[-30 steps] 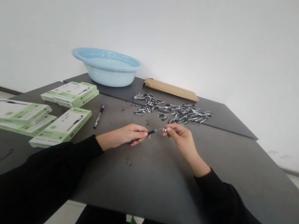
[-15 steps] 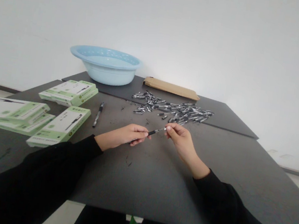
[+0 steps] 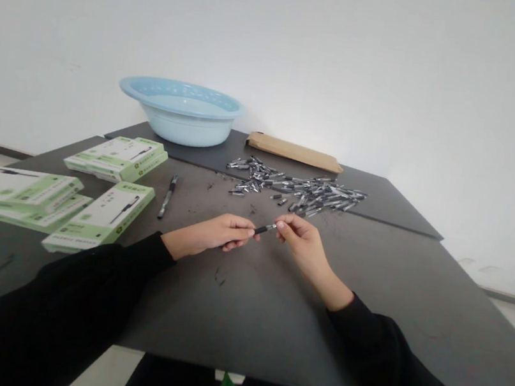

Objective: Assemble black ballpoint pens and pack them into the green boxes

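My left hand [image 3: 232, 233] is closed around the barrel of a pen [image 3: 262, 229], whose black grip and silvery front end stick out to the right between my two hands. The fingers hide the rear of the barrel. At the front end, the thumb and forefinger of my right hand [image 3: 301, 241] pinch the pen's small silvery tip. These fingertips cover much of it, so I cannot tell whether it is a separate piece. Just beyond my right hand lies a loose pile of small black and silver pen parts [image 3: 325, 193].
Another pen [image 3: 168, 197] lies left of my hands on the dark table [image 3: 243, 320]. Several green-and-white pen boxes [image 3: 104, 215] are at the left. A light blue basin [image 3: 190, 128] and a flat brown cardboard piece [image 3: 293, 151] sit at the back near the wall.
My right hand has moved slightly left towards my left hand, and the exposed length at the pen's front end has become shorter. My left hand has stayed nearly still.
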The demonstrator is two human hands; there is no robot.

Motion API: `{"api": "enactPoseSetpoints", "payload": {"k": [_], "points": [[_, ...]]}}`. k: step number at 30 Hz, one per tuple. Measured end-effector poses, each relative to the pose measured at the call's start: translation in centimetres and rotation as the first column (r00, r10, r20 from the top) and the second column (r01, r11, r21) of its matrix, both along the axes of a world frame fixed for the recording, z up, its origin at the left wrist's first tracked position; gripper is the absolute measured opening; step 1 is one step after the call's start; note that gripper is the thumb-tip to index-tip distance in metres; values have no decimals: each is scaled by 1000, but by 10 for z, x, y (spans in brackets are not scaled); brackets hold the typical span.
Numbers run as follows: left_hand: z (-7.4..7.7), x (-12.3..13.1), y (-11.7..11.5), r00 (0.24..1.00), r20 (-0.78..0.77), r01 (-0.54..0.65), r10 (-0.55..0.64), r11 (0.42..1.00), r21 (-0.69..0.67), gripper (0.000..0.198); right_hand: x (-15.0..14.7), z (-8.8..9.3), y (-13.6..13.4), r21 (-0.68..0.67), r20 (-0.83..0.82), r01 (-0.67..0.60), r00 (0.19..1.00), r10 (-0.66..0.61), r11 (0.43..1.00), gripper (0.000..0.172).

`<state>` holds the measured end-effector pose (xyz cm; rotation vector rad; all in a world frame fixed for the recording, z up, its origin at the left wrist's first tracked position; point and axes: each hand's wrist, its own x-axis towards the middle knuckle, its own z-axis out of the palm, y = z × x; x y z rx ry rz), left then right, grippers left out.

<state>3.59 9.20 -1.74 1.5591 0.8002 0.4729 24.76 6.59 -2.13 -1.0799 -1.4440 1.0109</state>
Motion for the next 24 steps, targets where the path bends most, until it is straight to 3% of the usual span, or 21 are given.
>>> {"api": "enactPoseSetpoints", "payload": {"k": [7, 11, 19, 24], "points": [[-3, -2, 0, 997, 73, 6, 2, 994, -107, 33, -5, 1, -5, -5, -25, 8, 1000, -8, 1000, 29], [-7, 2, -1, 991, 121, -39, 63, 980, -196, 36, -7, 1, -7, -48, -90, -6, 996, 1, 999, 32], [-6, 7, -5, 976, 200, -41, 86, 975, -218, 34, -9, 3, -9, -45, -142, 3, 990, -10, 999, 29], [-5, 5, -7, 975, 204, 176, -85, 856, -485, 41, -14, 0, -11, -84, -135, 28, 990, -39, 996, 30]]}}
